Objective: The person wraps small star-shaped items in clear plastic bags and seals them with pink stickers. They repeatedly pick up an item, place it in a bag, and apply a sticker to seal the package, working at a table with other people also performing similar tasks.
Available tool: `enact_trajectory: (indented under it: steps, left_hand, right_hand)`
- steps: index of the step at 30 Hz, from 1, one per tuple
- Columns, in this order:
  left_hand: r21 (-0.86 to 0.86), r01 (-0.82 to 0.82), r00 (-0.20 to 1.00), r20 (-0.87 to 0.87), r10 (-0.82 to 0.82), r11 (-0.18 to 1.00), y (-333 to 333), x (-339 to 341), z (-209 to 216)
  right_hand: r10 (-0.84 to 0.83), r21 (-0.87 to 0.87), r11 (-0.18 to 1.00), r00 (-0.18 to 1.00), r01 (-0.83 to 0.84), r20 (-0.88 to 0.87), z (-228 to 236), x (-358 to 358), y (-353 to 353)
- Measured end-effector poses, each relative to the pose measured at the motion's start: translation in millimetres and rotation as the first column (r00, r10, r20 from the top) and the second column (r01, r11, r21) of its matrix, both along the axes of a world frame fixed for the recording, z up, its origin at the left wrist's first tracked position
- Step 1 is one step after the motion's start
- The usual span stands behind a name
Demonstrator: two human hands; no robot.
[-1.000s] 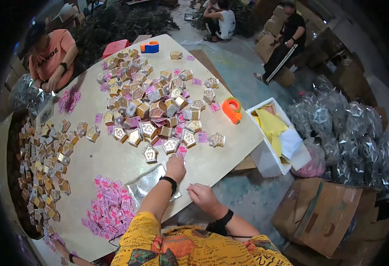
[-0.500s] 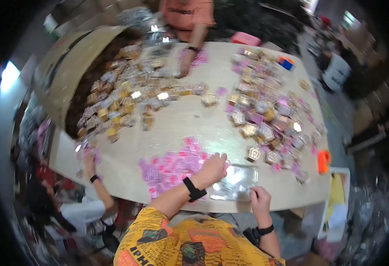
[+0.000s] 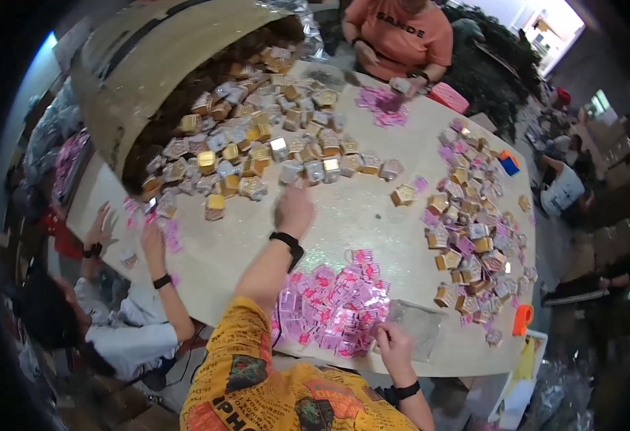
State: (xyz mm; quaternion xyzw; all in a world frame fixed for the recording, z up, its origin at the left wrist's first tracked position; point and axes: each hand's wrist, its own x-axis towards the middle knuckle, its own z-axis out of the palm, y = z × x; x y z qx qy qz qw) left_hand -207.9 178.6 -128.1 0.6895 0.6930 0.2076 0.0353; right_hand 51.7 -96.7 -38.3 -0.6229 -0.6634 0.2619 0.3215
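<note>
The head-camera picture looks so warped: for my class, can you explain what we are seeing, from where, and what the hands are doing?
A fisheye camera on a person's head looks down, which bends straight edges. No machine here: the two arms from the bottom edge are the wearer's. The left hand reaches toward the small gold and silver boxes on the round table. The right hand rests on a pile of pink packets, beside a clear bag. Whether either hand has a grip on anything is unclear. Other people work around the table.

Left hand [image 3: 295, 210] motion-blurred, its fingertips indistinct
</note>
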Motion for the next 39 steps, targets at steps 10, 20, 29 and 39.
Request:
enact_trajectory:
  steps: [10, 20, 29, 39]
  left_hand:
    - [-0.441, 0.145, 0.253, 0.882, 0.398, 0.886, -20.2, 17.0, 17.9]
    - [-0.267, 0.669, -0.448, 0.6, 0.662, 0.694, -107.4, 83.5, 79.1]
    - [-0.286, 0.608, -0.458, 0.636, 0.621, 0.741, -137.8, 89.7, 101.6]
    - [-0.23, 0.594, -0.446, 0.704, 0.553, 0.771, -152.1, 114.0, 113.5]
  right_hand:
    - [-0.077, 0.092, 0.993, 0.994, 0.07, 0.076, 32.1, -6.2, 43.5]
    - [0.004, 0.247, 0.969, 0.998, -0.02, 0.065, 66.4, -22.8, 97.1]
    - [0.039, 0.38, 0.919, 0.984, -0.103, 0.175, 76.4, -9.5, 81.7]
    - [0.034, 0.39, 0.911, 0.966, -0.136, 0.256, 85.8, 15.1, 69.1]
